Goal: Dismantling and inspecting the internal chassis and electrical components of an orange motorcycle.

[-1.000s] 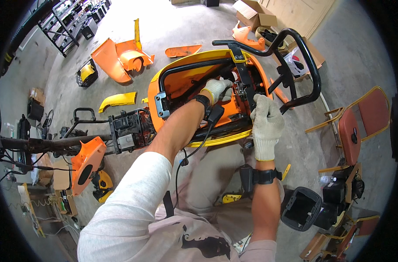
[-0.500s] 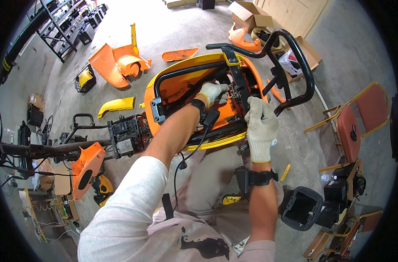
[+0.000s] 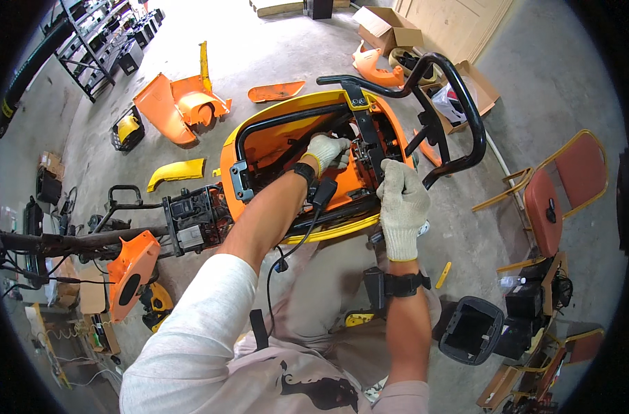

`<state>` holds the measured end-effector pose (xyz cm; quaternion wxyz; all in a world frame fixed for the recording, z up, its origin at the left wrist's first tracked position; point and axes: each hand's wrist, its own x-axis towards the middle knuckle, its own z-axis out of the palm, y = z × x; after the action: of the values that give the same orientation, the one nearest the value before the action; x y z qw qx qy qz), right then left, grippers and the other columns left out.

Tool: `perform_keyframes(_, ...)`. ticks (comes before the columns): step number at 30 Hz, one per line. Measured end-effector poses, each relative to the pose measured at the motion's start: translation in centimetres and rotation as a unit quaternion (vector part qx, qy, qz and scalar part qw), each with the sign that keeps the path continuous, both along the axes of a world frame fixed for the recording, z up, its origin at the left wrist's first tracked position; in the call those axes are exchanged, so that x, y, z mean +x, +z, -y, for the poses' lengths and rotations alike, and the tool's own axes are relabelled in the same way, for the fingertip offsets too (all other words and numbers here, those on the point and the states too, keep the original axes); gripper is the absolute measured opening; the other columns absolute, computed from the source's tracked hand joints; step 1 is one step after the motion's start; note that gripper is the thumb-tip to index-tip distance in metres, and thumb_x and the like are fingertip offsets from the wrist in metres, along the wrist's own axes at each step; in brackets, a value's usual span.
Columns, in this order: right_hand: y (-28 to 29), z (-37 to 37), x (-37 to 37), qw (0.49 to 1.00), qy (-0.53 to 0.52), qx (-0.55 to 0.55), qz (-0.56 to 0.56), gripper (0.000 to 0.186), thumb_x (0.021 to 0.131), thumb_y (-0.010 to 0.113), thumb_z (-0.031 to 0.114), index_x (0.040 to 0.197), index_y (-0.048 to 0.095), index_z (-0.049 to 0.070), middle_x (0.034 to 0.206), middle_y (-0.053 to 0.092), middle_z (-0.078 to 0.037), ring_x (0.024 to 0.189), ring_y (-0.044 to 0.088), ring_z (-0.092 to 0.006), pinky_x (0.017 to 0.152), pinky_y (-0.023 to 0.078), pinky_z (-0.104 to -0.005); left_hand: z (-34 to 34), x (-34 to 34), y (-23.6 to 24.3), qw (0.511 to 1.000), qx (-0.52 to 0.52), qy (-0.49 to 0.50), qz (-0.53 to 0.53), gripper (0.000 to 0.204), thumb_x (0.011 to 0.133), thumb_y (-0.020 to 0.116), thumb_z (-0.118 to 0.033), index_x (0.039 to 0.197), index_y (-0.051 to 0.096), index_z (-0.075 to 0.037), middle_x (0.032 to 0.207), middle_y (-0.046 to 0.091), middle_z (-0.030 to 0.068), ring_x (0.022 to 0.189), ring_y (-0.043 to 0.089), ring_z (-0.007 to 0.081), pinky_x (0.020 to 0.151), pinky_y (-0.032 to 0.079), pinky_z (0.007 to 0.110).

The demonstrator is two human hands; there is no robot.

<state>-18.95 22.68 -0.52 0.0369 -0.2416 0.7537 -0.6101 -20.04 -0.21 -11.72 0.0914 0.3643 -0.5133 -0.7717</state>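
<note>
An orange and yellow vehicle body shell (image 3: 226,148), open at the top, stands in front of me with a black tube frame (image 3: 287,116) inside it. My left hand (image 3: 330,152), in a knitted work glove, reaches into the shell with curled fingers beside the metal fittings under a black crossbar (image 3: 367,131). What its fingers hold, if anything, is hidden. At the shell's right near edge is my gloved right hand (image 3: 403,200), its thumb and fingers pinched together at the fittings; the thing between them is too small to make out.
A black tubular rack (image 3: 477,117) juts out on the right. Orange panels (image 3: 161,110) and a curved yellow panel (image 3: 176,172) lie on the floor. Red chairs (image 3: 543,214) and a black bin-like tray (image 3: 472,331) stand to the right. A black cable (image 3: 269,293) hangs by my left forearm.
The whole view has shifted slightly to the left. Both hands keep nearly the same places on the shell, with only small finger movement.
</note>
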Motion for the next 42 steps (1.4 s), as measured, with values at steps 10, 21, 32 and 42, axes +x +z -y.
perform_keyframes(10, -0.21, 0.05, -0.12, 1.000, -0.001, 0.008, -0.014, 0.026, 0.102, 0.069, 0.026, 0.111, 0.077, 0.004, 0.084, 0.073, -0.005, 0.066, 0.066, -0.0083, 0.062, 0.054, -0.0273, 0.05, -0.25, 0.43, 0.997, -0.066, -0.028, 0.011, 0.013, 0.094, 0.074, -0.011, 0.089, 0.073, 0.001, 0.079, 0.070, 0.0104, 0.063, 0.067, 0.0203, 0.055, 0.056, 0.034)
perform_keyframes(21, 0.04, 0.06, 0.01, 1.000, -0.003, 0.020, -0.021, 0.026, 0.101, 0.070, 0.027, 0.110, 0.077, 0.004, 0.084, 0.074, -0.006, 0.066, 0.067, -0.0094, 0.063, 0.055, -0.0279, -0.24, 0.01, 0.49, 0.991, -0.128, -0.024, 0.023, 0.016, 0.091, 0.078, -0.014, 0.087, 0.073, 0.001, 0.074, 0.069, 0.0100, 0.059, 0.066, 0.0202, 0.054, 0.057, 0.035)
perform_keyframes(32, -0.18, 0.17, -0.08, 0.999, -0.017, 0.034, -0.022, 0.026, 0.102, 0.069, 0.028, 0.110, 0.077, 0.004, 0.083, 0.074, -0.006, 0.065, 0.068, -0.0106, 0.062, 0.054, -0.0293, -0.33, 0.02, 0.26, 0.999, -0.032, 0.003, -0.013, 0.014, 0.091, 0.079, -0.009, 0.089, 0.069, 0.001, 0.077, 0.068, 0.0112, 0.060, 0.066, 0.0216, 0.050, 0.057, 0.036)
perform_keyframes(42, 0.37, 0.25, 0.21, 0.999, -0.012, 0.042, -0.019, 0.026, 0.101, 0.069, 0.026, 0.111, 0.077, 0.004, 0.082, 0.073, -0.006, 0.065, 0.067, -0.0104, 0.062, 0.054, -0.0301, -0.32, -0.06, 0.74, 0.999, -0.049, 0.018, -0.013, 0.013, 0.083, 0.077, -0.007, 0.079, 0.066, 0.001, 0.067, 0.066, 0.0114, 0.051, 0.063, 0.0204, 0.047, 0.054, 0.035)
